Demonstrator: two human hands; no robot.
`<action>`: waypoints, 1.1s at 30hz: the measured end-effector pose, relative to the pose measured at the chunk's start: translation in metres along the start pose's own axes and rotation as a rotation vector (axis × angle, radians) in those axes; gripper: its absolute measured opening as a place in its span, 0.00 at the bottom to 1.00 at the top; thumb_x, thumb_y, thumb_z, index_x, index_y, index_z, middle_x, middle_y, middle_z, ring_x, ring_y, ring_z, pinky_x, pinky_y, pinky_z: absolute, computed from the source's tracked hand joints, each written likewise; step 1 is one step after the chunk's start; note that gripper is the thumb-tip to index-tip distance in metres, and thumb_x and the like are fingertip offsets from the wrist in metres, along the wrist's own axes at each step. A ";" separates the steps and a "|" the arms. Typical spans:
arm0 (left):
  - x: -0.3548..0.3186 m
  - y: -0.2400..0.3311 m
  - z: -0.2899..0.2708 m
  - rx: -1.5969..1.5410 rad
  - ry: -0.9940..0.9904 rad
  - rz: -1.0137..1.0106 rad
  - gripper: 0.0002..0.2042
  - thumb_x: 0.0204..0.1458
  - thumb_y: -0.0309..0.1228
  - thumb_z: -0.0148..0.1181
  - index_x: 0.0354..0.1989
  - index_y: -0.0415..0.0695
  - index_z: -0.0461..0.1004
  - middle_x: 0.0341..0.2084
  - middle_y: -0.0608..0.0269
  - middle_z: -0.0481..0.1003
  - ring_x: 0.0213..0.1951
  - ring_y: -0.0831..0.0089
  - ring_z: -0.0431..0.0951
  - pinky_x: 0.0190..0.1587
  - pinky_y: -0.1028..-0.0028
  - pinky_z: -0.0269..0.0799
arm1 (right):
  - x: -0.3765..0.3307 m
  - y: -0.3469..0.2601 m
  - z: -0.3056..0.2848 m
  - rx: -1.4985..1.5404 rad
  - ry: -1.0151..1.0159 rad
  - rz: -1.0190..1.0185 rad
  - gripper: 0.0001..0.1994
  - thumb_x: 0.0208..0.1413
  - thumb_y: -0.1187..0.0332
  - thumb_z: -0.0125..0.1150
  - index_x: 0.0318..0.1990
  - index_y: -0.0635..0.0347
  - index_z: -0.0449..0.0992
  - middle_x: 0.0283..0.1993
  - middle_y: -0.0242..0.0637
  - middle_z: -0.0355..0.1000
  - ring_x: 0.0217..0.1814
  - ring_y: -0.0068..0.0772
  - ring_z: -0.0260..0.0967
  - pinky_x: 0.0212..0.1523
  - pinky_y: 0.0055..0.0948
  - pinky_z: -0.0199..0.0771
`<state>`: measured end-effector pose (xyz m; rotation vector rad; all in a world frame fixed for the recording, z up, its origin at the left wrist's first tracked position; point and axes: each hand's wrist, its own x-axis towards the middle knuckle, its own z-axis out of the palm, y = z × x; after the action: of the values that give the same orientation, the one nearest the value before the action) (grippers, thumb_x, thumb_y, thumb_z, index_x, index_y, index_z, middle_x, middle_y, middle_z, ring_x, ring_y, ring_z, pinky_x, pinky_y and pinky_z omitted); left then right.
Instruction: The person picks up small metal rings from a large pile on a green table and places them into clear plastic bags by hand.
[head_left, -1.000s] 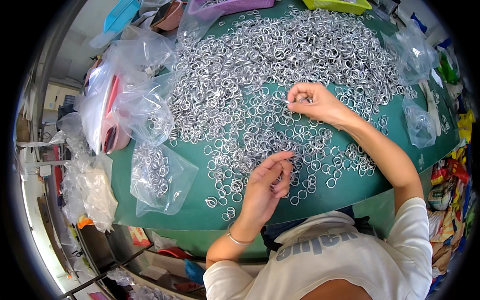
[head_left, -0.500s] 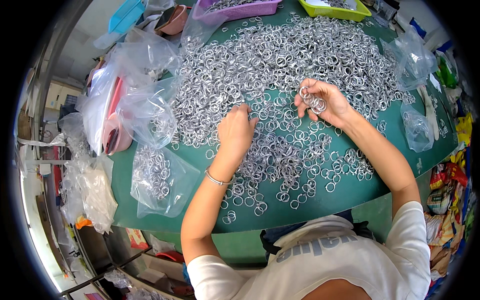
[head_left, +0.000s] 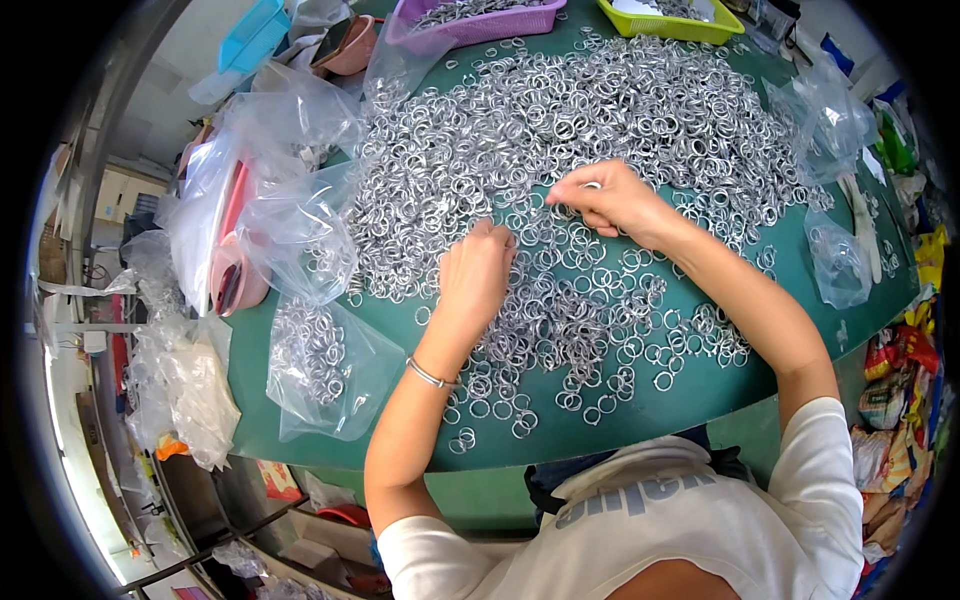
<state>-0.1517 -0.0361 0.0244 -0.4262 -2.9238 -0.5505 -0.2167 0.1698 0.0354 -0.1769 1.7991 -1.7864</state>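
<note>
Many silver metal rings [head_left: 570,110] lie in a broad heap across the green table [head_left: 330,440]. My left hand [head_left: 476,265] rests at the heap's near edge, back upward, fingers curled together; whatever they hold is hidden. My right hand [head_left: 612,203] reaches in from the right just above the rings, its index finger and thumb pointing left. A bit of ring shows between its bent fingers, and the rest of its grip is covered by the hand. A smaller spread of rings [head_left: 545,315] lies between my forearms, nearer my body.
A clear plastic bag with rings [head_left: 325,365] lies at left, below more clear bags [head_left: 300,225] and a pink container [head_left: 240,275]. Purple [head_left: 480,28] and yellow-green baskets [head_left: 670,25] holding rings stand at the far edge. Another clear bag [head_left: 838,260] lies at right.
My right hand has moved left toward my left hand and turned over, so the rings seen hanging in it are now mostly hidden. My left hand has barely shifted.
</note>
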 end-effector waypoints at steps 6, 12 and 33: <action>0.002 -0.019 -0.024 -1.312 -0.174 -0.508 0.05 0.50 0.27 0.55 0.32 0.38 0.73 0.24 0.70 0.70 0.24 0.79 0.67 0.25 0.80 0.63 | 0.032 0.016 0.012 -1.234 0.194 -0.621 0.05 0.44 0.72 0.57 0.28 0.59 0.78 0.28 0.43 0.74 0.34 0.47 0.72 0.32 0.41 0.72; -0.005 -0.022 -0.024 -1.829 -0.060 -0.513 0.07 0.54 0.29 0.51 0.24 0.43 0.67 0.26 0.60 0.72 0.25 0.79 0.68 0.21 0.83 0.61 | 0.037 0.006 0.005 -1.482 -0.033 -0.695 0.06 0.46 0.69 0.59 0.31 0.59 0.77 0.31 0.39 0.72 0.32 0.43 0.72 0.30 0.39 0.70; 0.005 -0.003 -0.006 -0.742 0.082 -0.285 0.05 0.49 0.28 0.54 0.27 0.38 0.69 0.23 0.63 0.68 0.20 0.74 0.66 0.20 0.74 0.62 | -0.039 0.008 -0.002 0.912 -0.107 0.086 0.12 0.59 0.59 0.45 0.39 0.57 0.68 0.30 0.33 0.69 0.29 0.26 0.67 0.19 0.20 0.64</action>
<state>-0.1571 -0.0400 0.0302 -0.0404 -2.6137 -1.6516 -0.1831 0.1908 0.0395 0.1654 0.7683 -2.2801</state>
